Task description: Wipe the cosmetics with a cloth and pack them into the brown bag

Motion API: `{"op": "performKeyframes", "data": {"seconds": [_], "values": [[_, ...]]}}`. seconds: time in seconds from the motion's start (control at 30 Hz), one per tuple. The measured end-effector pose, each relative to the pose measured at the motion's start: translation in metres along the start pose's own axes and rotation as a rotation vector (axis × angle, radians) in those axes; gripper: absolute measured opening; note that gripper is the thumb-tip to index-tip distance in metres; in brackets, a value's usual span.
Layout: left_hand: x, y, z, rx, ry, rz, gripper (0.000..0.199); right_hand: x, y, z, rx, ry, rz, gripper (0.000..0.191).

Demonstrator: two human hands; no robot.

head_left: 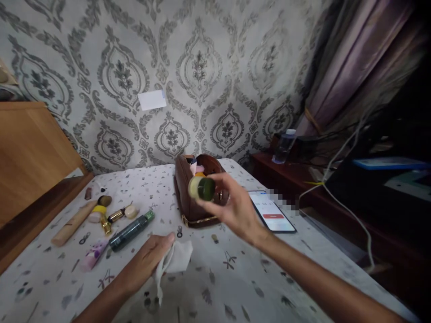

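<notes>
My right hand (235, 204) pinches a small round jar (202, 188) with a dark green end and a pale yellowish end, held up in front of the brown bag. In my left hand (153, 255) is a white cloth (178, 258), which hangs down over the patterned sheet. The brown bag (185, 199) stands unzipped, with pink and orange items partly visible inside; the jar and my right hand hide some of its opening. Left of the bag lie a dark green bottle (129, 232), a purple-and-pink tube (93, 255) and a wooden roller (72, 223).
Several small cosmetic items, including a gold-and-black tube (116, 216), lie near the roller. A phone (272, 213) rests right of the bag. A water bottle (284, 146) stands on the dark red furniture (264, 166). A white cable hangs at the right.
</notes>
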State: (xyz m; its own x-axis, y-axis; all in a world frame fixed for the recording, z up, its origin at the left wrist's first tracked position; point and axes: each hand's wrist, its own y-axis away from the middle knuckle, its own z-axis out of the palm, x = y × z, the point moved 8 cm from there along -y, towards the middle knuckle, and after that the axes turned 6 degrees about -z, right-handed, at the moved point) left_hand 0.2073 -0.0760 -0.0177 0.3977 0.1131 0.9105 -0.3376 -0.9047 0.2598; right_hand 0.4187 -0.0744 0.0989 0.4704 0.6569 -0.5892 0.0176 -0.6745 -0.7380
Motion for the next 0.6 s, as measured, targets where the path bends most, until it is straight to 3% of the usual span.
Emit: {"op": "performKeyframes", "data": {"seconds": [0.07,0.13,0.33,0.5,0.6], "values": [[-0.004,-0.006,0.010,-0.090,-0.011,-0.019,0.058,0.011,-0.024,-0.017,-0.027,0.089,0.035,0.042],[-0.011,-0.012,0.018,-0.153,-0.047,-0.017,0.062,0.025,-0.042,-0.020,-0.120,0.219,0.079,0.039],[-0.031,-0.021,0.027,-0.237,-0.169,0.020,0.063,0.052,-0.063,0.014,-0.495,0.671,0.000,0.029],[-0.034,-0.018,0.028,-0.269,-0.153,0.038,0.062,0.058,-0.069,0.035,-0.644,0.812,-0.111,0.027],[-0.036,-0.017,0.029,-0.266,-0.141,0.036,0.061,0.059,-0.076,0.028,-0.635,0.802,-0.086,0.028]]}}
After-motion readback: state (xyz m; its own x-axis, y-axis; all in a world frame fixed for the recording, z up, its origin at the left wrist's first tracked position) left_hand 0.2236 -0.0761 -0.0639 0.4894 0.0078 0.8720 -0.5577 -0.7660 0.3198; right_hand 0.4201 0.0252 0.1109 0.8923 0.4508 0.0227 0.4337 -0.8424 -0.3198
